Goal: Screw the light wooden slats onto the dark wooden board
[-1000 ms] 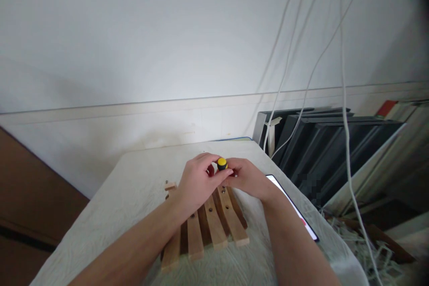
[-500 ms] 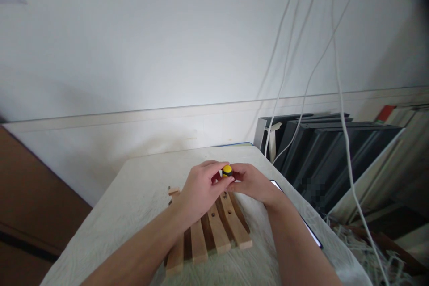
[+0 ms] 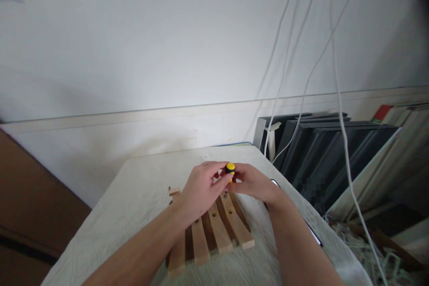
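A yellow and black screwdriver [image 3: 230,168] stands nearly upright over the far end of a slatted wooden piece [image 3: 219,228], its shaft hidden by my fingers. My left hand [image 3: 206,185] pinches the handle from the left, thumb and fingertips closed on it. From the other side, my right hand [image 3: 250,182] also grips the handle with bent fingers. Dark screw heads show in several of the pale slats below. My left forearm covers part of the wooden piece. A small wood block [image 3: 174,191] juts out left of my left hand.
A white cloth covers the table [image 3: 144,187]. Beneath my right forearm lies a phone [image 3: 313,234]. Dark metal panels [image 3: 321,152] lean against the wall at the right, with white cables [image 3: 339,94] hanging in front of them. A brown panel [image 3: 36,187] stands at the left.
The screwdriver handle has shifted slightly right and tipped, showing more of its yellow end. My hands have barely moved, and the wooden piece appears a little further right.
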### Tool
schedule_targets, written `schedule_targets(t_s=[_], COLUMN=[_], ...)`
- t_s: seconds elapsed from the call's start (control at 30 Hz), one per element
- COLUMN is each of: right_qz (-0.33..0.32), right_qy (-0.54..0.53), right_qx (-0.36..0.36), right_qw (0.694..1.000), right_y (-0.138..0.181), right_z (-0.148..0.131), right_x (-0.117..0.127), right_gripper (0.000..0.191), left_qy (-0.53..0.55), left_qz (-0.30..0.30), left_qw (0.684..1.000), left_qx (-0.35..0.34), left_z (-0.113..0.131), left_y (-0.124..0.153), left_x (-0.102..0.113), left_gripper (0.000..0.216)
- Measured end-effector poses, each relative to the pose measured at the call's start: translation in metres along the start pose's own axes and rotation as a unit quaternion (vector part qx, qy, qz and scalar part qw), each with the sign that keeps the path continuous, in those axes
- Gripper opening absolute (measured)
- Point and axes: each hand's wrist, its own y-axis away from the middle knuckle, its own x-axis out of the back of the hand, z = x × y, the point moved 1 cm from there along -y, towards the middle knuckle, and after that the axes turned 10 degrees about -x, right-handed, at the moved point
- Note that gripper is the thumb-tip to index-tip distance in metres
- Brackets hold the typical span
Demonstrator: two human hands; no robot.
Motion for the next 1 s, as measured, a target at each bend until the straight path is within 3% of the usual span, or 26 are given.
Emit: schedule_targets(t_s=[0.13,0.27,0.47,0.57,0.67,0.87,1.0], right_qz=[-0.012,0.01,-0.018,-0.016,-0.011,-0.039,-0.022], right_qy=[0.008,-0.007,-0.044,-0.068,-0.088,-0.126,-0.148], right_qx=[-0.011,-0.021,-0.036,-0.048,-0.053,-0.034,-0.034], right_qw=[1.0,1.0,0.998,0.996,0.995,0.991,0.988], right_y=[0.0,-0.004,-0.002,-0.001,-0.002,-0.002,-0.005], right_z=[0.002,0.007,0.002,-0.001,-0.003,0.0,0.009], right_x=[0.002,-0.002,-0.003,-0.002,-0.004,-0.005,-0.004], right_gripper=[0.011,0.018,0.024,0.026,0.028,0.022,0.023], left_qy=[0.007,0.001,0.013,0.011,0.013,0.025,0.011], left_qz=[0.024,0.058,0.034,0.058,0.072,0.047,0.084], left_qw=[1.0,0.997,0.998,0.996,0.995,0.997,0.994], left_qx=[-0.009,0.046,0.056,0.065,0.067,0.049,0.072], left_z=[-0.001,-0.01,-0.013,-0.012,-0.013,-0.012,-0.013], left_y=[0.0,0.002,0.001,0.002,0.002,0.002,0.003], left_x=[-0.002,-0.007,-0.006,-0.005,-0.006,-0.005,-0.005], left_gripper=[0.019,0.022,0.017,0.028,0.023,0.025,0.028])
